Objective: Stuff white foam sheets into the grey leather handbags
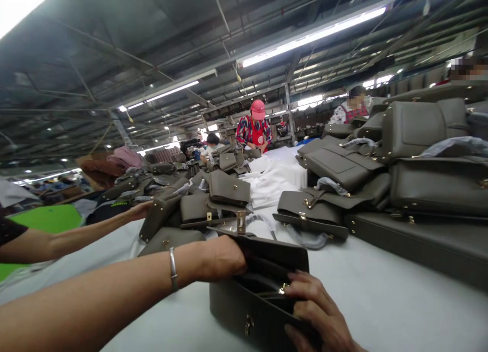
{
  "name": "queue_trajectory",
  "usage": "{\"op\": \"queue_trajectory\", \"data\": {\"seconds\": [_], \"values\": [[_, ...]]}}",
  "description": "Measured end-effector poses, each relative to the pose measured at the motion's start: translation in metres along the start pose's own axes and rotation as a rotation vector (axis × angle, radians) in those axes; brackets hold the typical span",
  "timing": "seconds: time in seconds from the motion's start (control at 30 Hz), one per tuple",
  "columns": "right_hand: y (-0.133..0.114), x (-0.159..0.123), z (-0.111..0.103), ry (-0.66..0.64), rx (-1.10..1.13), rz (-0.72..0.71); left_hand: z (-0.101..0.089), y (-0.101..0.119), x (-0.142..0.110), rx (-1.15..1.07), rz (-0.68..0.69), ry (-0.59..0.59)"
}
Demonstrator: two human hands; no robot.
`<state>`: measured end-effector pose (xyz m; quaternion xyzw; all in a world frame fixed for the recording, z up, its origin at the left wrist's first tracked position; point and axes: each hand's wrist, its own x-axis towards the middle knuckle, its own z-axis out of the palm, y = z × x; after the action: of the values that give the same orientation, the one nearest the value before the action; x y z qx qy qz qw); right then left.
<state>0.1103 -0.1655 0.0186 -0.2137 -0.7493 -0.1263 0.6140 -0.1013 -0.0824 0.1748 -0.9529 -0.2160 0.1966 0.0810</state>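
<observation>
A dark olive-grey handbag (232, 311) stands in front of me on the white table, its flap raised and its mouth open. My left hand (223, 258), below a silver bracelet, reaches into the bag; its fingers are hidden behind the opening's edge. At the right end, my right hand (320, 311) grips the bag's wall, fingers over the rim beside a gold-coloured zip pull (283, 289) and thumb outside. A gold clasp (248, 324) shows on the front, and a metal plate (241, 223) on the lifted flap.
Similar handbags are heaped at the left (229, 186) and right (423, 128). White padding sheets (274, 176) are stacked mid-table. At left, a co-worker's hand (141, 210) touches a bag near a green surface (49, 222). A person in a red cap (258, 109) works across the table.
</observation>
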Motion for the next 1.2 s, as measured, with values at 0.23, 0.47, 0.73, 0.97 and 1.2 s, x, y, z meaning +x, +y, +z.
{"op": "queue_trajectory", "data": {"seconds": [0.23,0.47,0.73,0.97,1.2], "values": [[-0.012,0.003,-0.014,-0.181,0.087,0.122,-0.001,0.000,0.004,0.019,-0.045,-0.040],[-0.014,-0.006,-0.010,-0.175,0.054,0.175,-0.001,0.011,-0.009,0.050,-0.160,-0.086],[-0.012,-0.007,-0.010,-0.150,0.067,0.212,0.005,0.022,-0.005,0.077,-0.139,-0.081],[-0.013,-0.010,-0.008,-0.099,0.105,0.229,-0.018,0.034,-0.010,-0.168,-0.242,0.198],[-0.014,-0.011,-0.009,-0.092,0.105,0.190,-0.013,0.060,0.016,-0.542,-0.051,0.171]]}}
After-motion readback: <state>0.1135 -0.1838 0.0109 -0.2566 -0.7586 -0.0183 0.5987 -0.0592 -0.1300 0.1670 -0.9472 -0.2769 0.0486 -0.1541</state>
